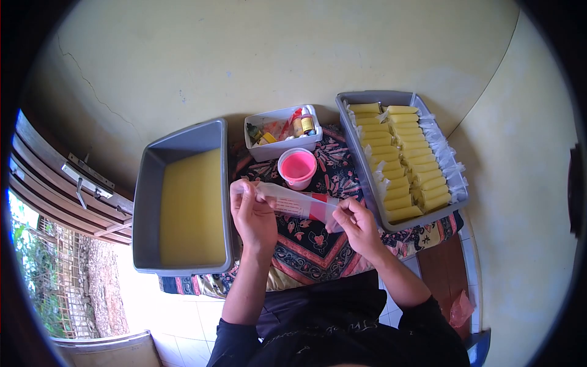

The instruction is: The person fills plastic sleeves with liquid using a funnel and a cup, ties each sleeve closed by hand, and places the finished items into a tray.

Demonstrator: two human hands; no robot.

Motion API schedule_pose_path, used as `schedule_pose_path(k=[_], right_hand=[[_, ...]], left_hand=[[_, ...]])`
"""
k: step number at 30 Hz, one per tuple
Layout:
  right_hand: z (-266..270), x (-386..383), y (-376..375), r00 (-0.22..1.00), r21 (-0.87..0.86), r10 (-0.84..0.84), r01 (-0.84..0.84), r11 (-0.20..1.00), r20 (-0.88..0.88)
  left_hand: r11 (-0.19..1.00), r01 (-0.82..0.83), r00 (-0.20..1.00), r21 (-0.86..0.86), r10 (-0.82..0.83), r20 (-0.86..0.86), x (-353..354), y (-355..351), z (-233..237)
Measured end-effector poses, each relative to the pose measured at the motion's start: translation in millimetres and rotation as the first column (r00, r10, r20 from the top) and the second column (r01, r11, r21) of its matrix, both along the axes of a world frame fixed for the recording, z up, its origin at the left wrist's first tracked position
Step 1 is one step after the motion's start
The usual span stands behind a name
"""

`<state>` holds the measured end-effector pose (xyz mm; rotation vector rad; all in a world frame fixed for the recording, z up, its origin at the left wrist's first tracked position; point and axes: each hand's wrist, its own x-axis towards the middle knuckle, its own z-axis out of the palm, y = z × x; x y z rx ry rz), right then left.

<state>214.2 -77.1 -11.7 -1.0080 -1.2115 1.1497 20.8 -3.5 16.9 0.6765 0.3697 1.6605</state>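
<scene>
Two hands, one thing between them. Head view, centre of the frame: left hand [254, 213] pinched on one end of a long clear plastic sleeve [298, 203], right hand [358, 223] pinched on the other end, beside the red print. Sleeve held roughly level above the patterned cloth [318, 248], empty as far as can be told.

Just above the sleeve, a pink cup [298, 166], open at the top and near the knuckles. Left of the frame, a grey tub [142, 202] holding yellow liquid, right beside the left wrist. Right of the frame, a grey tray [403, 96] packed with rows of yellow packs. Upper centre, a small white box [280, 150] of little bottles.

Probable trouble:
- Thin film sliding out of a fingertip pinch, through slack or damp fingers.
- Pink cup tipped on the soft cloth by a careless knuckle.
- Liquid slopped over the tub's near rim by a bump from the left forearm.
</scene>
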Motion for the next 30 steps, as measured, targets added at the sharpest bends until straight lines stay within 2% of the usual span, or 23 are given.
schedule_pose_path(k=[4, 6, 7, 9, 10, 12, 13, 15, 17, 18, 20, 22, 24, 25, 26, 27, 28, 30], right_hand=[[-5, 9, 4, 0.996, -0.019, 0.086, -0.087, 0.996, -0.032], [0, 10, 4, 0.993, 0.001, 0.088, -0.088, 0.996, 0.082], [1, 10, 5, 0.993, 0.002, 0.087, -0.088, 0.996, 0.083], [4, 9, 5, 0.977, -0.105, 0.086, -0.066, 0.992, 0.197], [1, 8, 6, 0.977, -0.105, 0.085, -0.066, 0.992, 0.197], [-13, 7, 10, 0.914, 0.093, -0.063, 0.028, 0.995, 0.401], [-21, 8, 14, 0.914, 0.093, -0.063, 0.028, 0.995, 0.400], [-34, 11, 20, 0.797, 0.353, -0.269, 0.076, 0.933, 0.541], [-38, 12, 22, 0.801, 0.352, -0.278, 0.090, 0.932, 0.530], [-39, 11, 23, 0.805, 0.352, -0.286, 0.104, 0.930, 0.519], [-37, 10, 24, 0.788, 0.361, -0.330, 0.148, 0.921, 0.519], [-36, 14, 24, 0.765, 0.371, -0.382, 0.201, 0.906, 0.519], [-40, 18, 24, 0.770, 0.254, -0.325, 0.217, 0.943, 0.549], [-43, 19, 23, 0.771, 0.249, -0.323, 0.218, 0.944, 0.549], [-47, 21, 24, 0.707, 0.274, -0.345, 0.217, 0.937, 0.618], [-47, 21, 25, 0.636, 0.301, -0.366, 0.213, 0.930, 0.679], [-47, 20, 26, 0.637, 0.303, -0.365, 0.210, 0.930, 0.679], [-44, 15, 26, 0.592, 0.162, -0.280, 0.245, 0.956, 0.756]], left_hand=[[0.997, -0.075, 0.997, -0.025, 0.075, -0.023, -8, 12, -13], [0.993, -0.098, 0.995, -0.064, 0.097, -0.015, -6, 12, -7], [0.987, -0.120, 0.993, -0.104, 0.120, -0.010, -4, 11, -3], [0.988, -0.127, 0.992, -0.089, 0.127, -0.005, -3, 10, 1], [0.988, -0.134, 0.991, -0.075, 0.135, -0.002, -2, 10, 2], [0.990, -0.138, 0.990, -0.026, 0.137, -0.013, 0, 11, -4], [0.990, -0.140, 0.990, 0.022, 0.141, -0.025, 1, 10, -6], [0.992, -0.119, 0.992, 0.032, 0.120, -0.033, 5, 5, -5], [0.996, -0.048, 0.996, 0.074, 0.053, -0.066, 9, 1, -9], [0.999, -0.001, 0.994, 0.037, 0.005, -0.110, 12, -3, -11], [0.997, -0.030, 0.982, -0.068, 0.017, -0.186, 15, -7, -18], [0.993, -0.113, 0.982, -0.042, 0.105, -0.158, 9, -6, -24], [0.977, -0.215, 0.965, -0.003, 0.212, -0.151, 2, -2, -23], [0.967, -0.254, 0.957, -0.007, 0.251, -0.145, -2, -1, -19], [0.955, -0.295, 0.947, -0.010, 0.291, -0.136, -4, -1, -14], [0.954, -0.298, 0.946, -0.009, 0.295, -0.136, -4, 0, -12], [0.959, -0.281, 0.949, 0.024, 0.282, -0.143, -4, 0, -10], [0.962, -0.266, 0.950, 0.059, 0.272, -0.153, -4, 0, -10]])
